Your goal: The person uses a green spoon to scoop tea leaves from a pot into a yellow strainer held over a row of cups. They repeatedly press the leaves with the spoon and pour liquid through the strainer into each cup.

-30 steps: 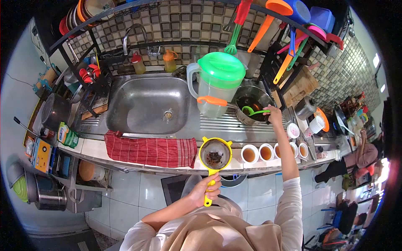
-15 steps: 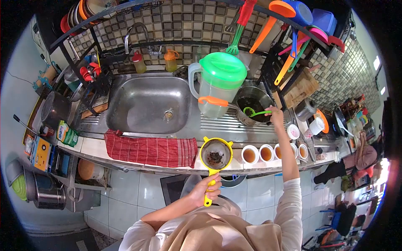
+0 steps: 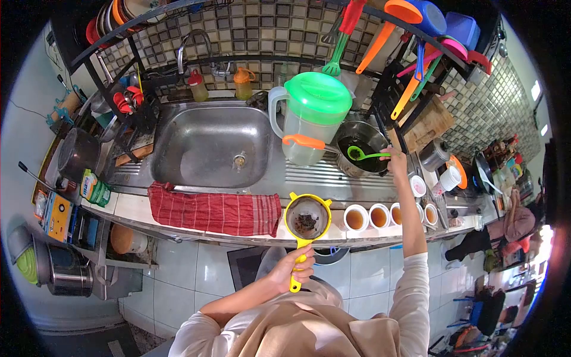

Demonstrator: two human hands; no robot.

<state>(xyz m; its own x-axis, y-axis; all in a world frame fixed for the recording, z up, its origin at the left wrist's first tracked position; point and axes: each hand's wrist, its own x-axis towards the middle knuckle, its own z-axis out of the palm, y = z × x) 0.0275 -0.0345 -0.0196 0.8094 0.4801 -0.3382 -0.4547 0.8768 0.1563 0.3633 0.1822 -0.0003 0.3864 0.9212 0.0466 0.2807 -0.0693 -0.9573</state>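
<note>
My left hand [image 3: 293, 271] is closed round the handle of a yellow strainer [image 3: 307, 219], which holds dark leaves at the counter's front edge. Over at the pot [image 3: 347, 168], my right hand [image 3: 395, 160] grips a green ladle [image 3: 357, 154], its bowl inside the pot above dark liquid. The pot's orange handle [image 3: 303, 141] points left, in front of a clear pitcher [image 3: 309, 126] with a green lid. Several white cups of brown liquid, one of them a cup [image 3: 355, 219] right of the strainer, line the front edge; my right forearm partly hides the row.
A steel sink [image 3: 211, 146] is at the left, with a red cloth [image 3: 214, 209] in front. Utensils hang from the black rack above. A lidded pot [image 3: 434, 154] and a wooden board [image 3: 429, 126] stand at the right. Another person [image 3: 516, 223] is far right.
The green ladle's bowl has moved slightly up inside the pot, and my right hand has shifted a little to the right. The strainer in my left hand stays nearly still.
</note>
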